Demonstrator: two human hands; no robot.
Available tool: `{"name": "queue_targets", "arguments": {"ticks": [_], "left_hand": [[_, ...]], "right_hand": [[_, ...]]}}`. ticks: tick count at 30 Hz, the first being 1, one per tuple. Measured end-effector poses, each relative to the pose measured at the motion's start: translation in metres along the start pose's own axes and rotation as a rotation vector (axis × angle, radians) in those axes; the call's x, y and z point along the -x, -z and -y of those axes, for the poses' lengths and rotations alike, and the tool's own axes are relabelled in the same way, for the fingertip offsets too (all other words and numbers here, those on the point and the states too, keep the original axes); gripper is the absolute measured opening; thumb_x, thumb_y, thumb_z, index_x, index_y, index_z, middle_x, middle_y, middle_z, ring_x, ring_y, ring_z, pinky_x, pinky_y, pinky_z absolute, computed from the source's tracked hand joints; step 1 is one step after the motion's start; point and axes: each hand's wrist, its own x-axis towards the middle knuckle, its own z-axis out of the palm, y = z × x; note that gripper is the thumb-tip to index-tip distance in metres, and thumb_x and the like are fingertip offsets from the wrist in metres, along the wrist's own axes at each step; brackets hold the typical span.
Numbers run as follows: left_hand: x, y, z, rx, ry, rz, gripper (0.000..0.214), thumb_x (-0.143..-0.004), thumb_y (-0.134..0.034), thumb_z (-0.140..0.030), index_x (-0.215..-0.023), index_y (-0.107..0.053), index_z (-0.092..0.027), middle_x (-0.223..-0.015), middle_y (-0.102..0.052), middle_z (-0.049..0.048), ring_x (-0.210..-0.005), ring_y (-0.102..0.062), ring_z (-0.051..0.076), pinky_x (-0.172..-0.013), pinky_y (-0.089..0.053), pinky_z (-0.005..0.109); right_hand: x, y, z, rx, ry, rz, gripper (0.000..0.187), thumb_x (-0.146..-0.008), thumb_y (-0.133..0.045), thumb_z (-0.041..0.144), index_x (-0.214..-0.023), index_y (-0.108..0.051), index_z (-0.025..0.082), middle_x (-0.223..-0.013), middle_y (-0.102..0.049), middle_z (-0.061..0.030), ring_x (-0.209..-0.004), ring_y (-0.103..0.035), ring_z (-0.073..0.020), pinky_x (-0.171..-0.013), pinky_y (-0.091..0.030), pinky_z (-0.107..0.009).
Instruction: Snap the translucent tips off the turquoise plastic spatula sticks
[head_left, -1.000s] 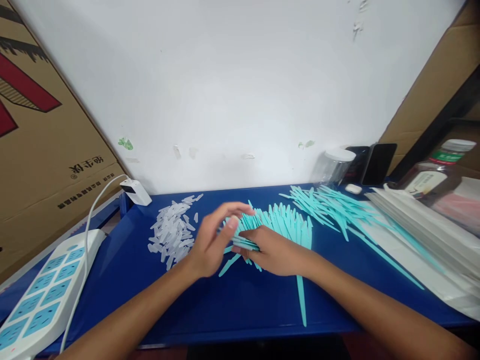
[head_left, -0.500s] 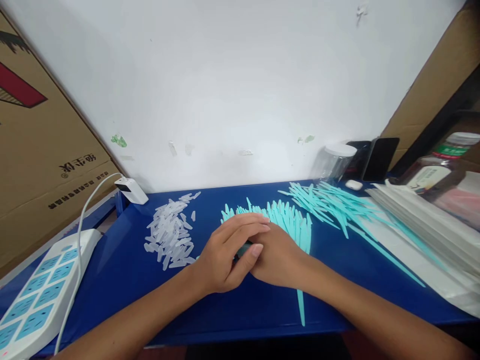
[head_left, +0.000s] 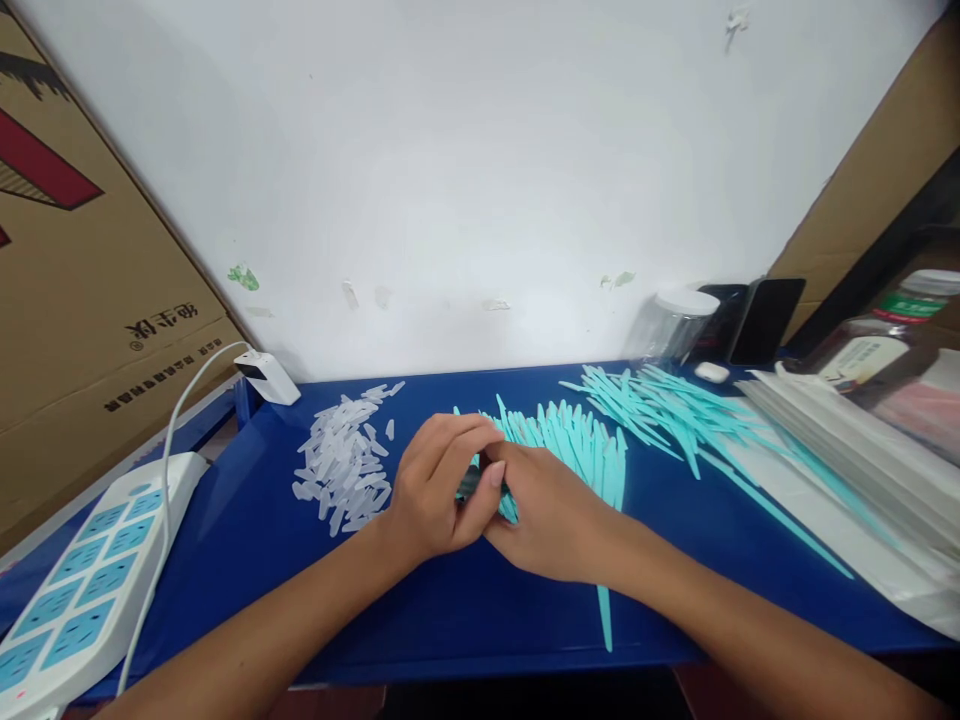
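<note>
A: From the head camera, where were the hands?

B: Together over the middle of the tabletop (head_left: 420, 630). The left hand (head_left: 439, 490) was curled, thumb bent toward its fingers, and its fingertips met the right hand (head_left: 559, 515), which was curled too.

A: Pinching anything?

B: I couldn't tell. A dark, shaded bit (head_left: 469, 483) showed between the left thumb and fingers, and some teal (head_left: 508, 507) showed between the hands, but they hid the rest.

A: And the teal sticks?

B: A fanned row (head_left: 592, 450) lay just beyond the hands and on to the right. A single stick (head_left: 604, 615) poked out on the near side of the right wrist. A looser heap (head_left: 667, 410) lay farther right, partly on whitish sheets (head_left: 885, 480).

A: What was on the left?

B: A pile of translucent pieces (head_left: 341, 465) lay left of the left hand. Farther left and nearer was a power strip (head_left: 94, 575), with a white cable (head_left: 175, 420) across it.

A: And far right?

B: A white-lidded jar (head_left: 675, 330) stood by the wall (head_left: 465, 180), with a labelled bottle (head_left: 870, 350) farther right.
</note>
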Motion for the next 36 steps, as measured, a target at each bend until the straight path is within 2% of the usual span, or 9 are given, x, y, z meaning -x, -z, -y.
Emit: {"name": "queue_targets", "arguments": {"ticks": [3, 8, 12, 17, 20, 26, 31, 34, 36], "left_hand": [[0.0, 0.003, 0.0, -0.1, 0.018, -0.006, 0.036, -0.09, -0.064, -0.016, -0.126, -0.062, -0.017, -0.103, -0.074, 0.0121, -0.086, -0.071, 0.024, -0.074, -0.059, 0.036], [0.003, 0.001, -0.008, -0.124, 0.165, 0.081, 0.038, -0.097, -0.058, -0.013, -0.135, -0.055, -0.019, -0.067, -0.068, -0.0043, -0.049, -0.06, 0.011, -0.054, -0.047, 0.023], [0.005, -0.001, -0.009, -0.02, 0.237, 0.09, 0.03, -0.099, -0.056, -0.013, -0.128, -0.055, -0.022, -0.056, -0.059, -0.0108, -0.042, -0.051, 0.008, -0.052, -0.044, 0.021], [0.004, 0.001, -0.004, 0.003, 0.317, 0.022, 0.018, -0.101, -0.056, -0.016, -0.118, -0.056, -0.022, -0.051, -0.045, -0.0138, -0.038, -0.04, 0.007, -0.049, -0.038, 0.021], [0.005, 0.002, -0.003, 0.027, 0.338, 0.02, 0.015, -0.102, -0.053, -0.017, -0.117, -0.057, -0.021, -0.052, -0.046, -0.0125, -0.039, -0.039, 0.008, -0.048, -0.035, 0.022], [0.011, 0.005, -0.005, 0.076, 0.242, 0.134, 0.025, -0.104, -0.044, -0.015, -0.114, -0.067, -0.021, -0.056, -0.055, -0.0063, -0.041, -0.044, 0.01, -0.052, -0.04, 0.024], [0.011, 0.004, -0.001, 0.041, 0.158, 0.138, 0.03, -0.103, -0.044, -0.01, -0.122, -0.066, -0.019, -0.063, -0.063, -0.0031, -0.05, -0.058, 0.012, -0.057, -0.047, 0.024], [0.004, -0.001, -0.001, -0.011, 0.084, 0.135, 0.033, -0.1, -0.047, -0.007, -0.126, -0.063, -0.019, -0.08, -0.074, 0.0031, -0.064, -0.068, 0.015, -0.063, -0.053, 0.027], [-0.003, 0.0, -0.007, -0.09, 0.042, 0.095, 0.035, -0.098, -0.053, -0.009, -0.131, -0.061, -0.019, -0.097, -0.078, 0.0096, -0.082, -0.073, 0.022, -0.075, -0.059, 0.036]], "right_hand": [[0.001, -0.003, 0.003, -0.036, -0.027, 0.019, 0.035, -0.089, -0.056, 0.02, -0.121, -0.042, 0.019, -0.088, -0.068, -0.0029, -0.061, -0.055, -0.0158, -0.054, -0.03, -0.028], [-0.001, -0.006, -0.001, 0.003, -0.065, -0.044, 0.039, -0.091, -0.051, 0.018, -0.126, -0.032, 0.017, -0.092, -0.069, -0.007, -0.062, -0.058, -0.0179, -0.053, -0.027, -0.028], [-0.003, -0.004, -0.008, 0.158, -0.076, 0.064, 0.032, -0.093, -0.054, 0.022, -0.122, -0.043, 0.015, -0.076, -0.068, -0.0025, -0.054, -0.053, -0.0175, -0.052, -0.02, -0.03], [-0.006, -0.002, -0.016, 0.357, -0.059, 0.052, 0.007, -0.098, -0.057, 0.024, -0.099, -0.061, 0.018, -0.084, -0.075, -0.0058, -0.07, -0.066, -0.0212, -0.058, -0.021, -0.032], [-0.007, -0.002, -0.017, 0.445, -0.127, 0.075, 0.011, -0.098, -0.058, 0.024, -0.092, -0.065, 0.018, -0.079, -0.075, -0.0068, -0.069, -0.069, -0.0228, -0.058, -0.022, -0.033], [-0.007, -0.002, -0.012, 0.527, -0.152, 0.214, 0.03, -0.102, -0.058, 0.027, -0.13, -0.064, 0.016, -0.084, -0.08, -0.0092, -0.076, -0.076, -0.0306, -0.058, -0.032, -0.034], [-0.011, -0.002, -0.012, 0.571, -0.15, 0.245, 0.035, -0.102, -0.06, 0.028, -0.134, -0.06, 0.015, -0.091, -0.081, -0.0109, -0.082, -0.077, -0.0332, -0.06, -0.037, -0.034], [-0.012, -0.001, -0.017, 0.587, -0.128, 0.218, 0.029, -0.101, -0.06, 0.027, -0.128, -0.063, 0.017, -0.089, -0.08, -0.0105, -0.08, -0.076, -0.0315, -0.06, -0.034, -0.033], [-0.012, 0.003, -0.025, 0.586, -0.111, 0.168, 0.03, -0.101, -0.059, 0.027, -0.13, -0.061, 0.019, -0.089, -0.08, -0.0092, -0.079, -0.075, -0.0297, -0.06, -0.03, -0.033]]}}
